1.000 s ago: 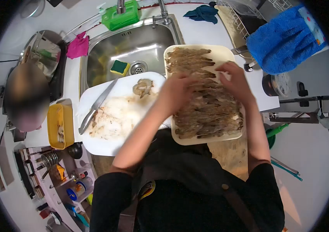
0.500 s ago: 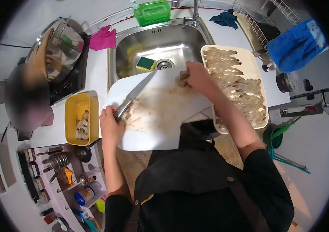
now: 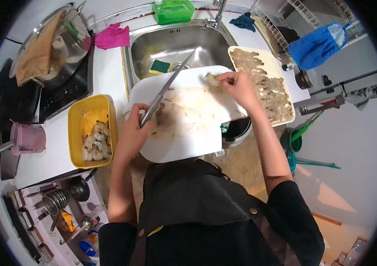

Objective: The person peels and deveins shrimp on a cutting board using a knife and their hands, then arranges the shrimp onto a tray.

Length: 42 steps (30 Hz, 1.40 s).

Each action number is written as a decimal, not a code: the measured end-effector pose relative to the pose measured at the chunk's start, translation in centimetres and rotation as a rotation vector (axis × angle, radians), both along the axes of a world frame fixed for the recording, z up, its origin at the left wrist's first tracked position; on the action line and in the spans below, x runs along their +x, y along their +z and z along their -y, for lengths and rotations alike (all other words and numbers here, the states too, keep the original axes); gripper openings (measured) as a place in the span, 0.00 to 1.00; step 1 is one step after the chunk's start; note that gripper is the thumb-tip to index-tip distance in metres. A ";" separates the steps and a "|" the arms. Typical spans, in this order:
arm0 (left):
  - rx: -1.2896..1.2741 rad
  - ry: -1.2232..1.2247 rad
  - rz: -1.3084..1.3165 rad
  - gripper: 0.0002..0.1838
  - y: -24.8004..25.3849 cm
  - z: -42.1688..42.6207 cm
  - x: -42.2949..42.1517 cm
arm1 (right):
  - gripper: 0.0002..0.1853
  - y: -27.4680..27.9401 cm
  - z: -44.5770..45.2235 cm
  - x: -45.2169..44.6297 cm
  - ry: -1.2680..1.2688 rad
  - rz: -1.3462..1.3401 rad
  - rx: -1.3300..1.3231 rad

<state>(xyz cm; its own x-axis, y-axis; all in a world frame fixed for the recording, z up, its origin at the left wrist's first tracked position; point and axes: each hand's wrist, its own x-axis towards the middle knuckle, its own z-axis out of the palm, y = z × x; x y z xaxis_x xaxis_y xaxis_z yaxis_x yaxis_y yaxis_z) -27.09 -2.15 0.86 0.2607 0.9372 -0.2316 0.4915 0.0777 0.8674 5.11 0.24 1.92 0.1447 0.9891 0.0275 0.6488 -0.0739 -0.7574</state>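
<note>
My left hand [image 3: 136, 129] is closed around the handle of a long kitchen knife [image 3: 170, 80], at the left side of the white cutting board [image 3: 181, 148]. The blade points away from me, its tip over the sink. Between the fingertips of my right hand [image 3: 240, 88] is a greyish shrimp [image 3: 213, 80], at the board's far right part. Brownish wet smears and small scraps mark the board. On the right, a cream tray [image 3: 273, 66] bears rows of grey shrimp [image 3: 270, 95]. To the left, a yellow container [image 3: 76, 133] holds several paler shrimp [image 3: 96, 144].
Behind the board is a steel sink [image 3: 193, 42] with a green-yellow sponge [image 3: 160, 67] and a faucet [image 3: 216, 17]. A large pot [image 3: 71, 55] stands on the cooktop [image 3: 64, 95] at left. Below the board's cut-out corner sits a dark-rimmed bin [image 3: 237, 135].
The view has shifted. My left hand now holds the knife with its tip reaching farther over the sink. My right hand has turned, so the pinched shrimp shows more clearly.
</note>
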 end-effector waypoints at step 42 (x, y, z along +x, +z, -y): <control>0.113 -0.260 -0.372 0.25 1.2 5.6 3.4 | 0.05 -7.0 4.2 -4.0 0.427 -0.045 0.256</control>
<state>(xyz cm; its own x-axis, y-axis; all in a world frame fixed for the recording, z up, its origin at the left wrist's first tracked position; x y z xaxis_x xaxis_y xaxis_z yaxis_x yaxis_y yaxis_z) -23.71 -7.71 2.08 0.4090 0.8764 -0.2543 0.7615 -0.1742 0.6244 1.11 -4.00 -5.05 -0.2654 0.9226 0.2798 0.5464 0.3831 -0.7447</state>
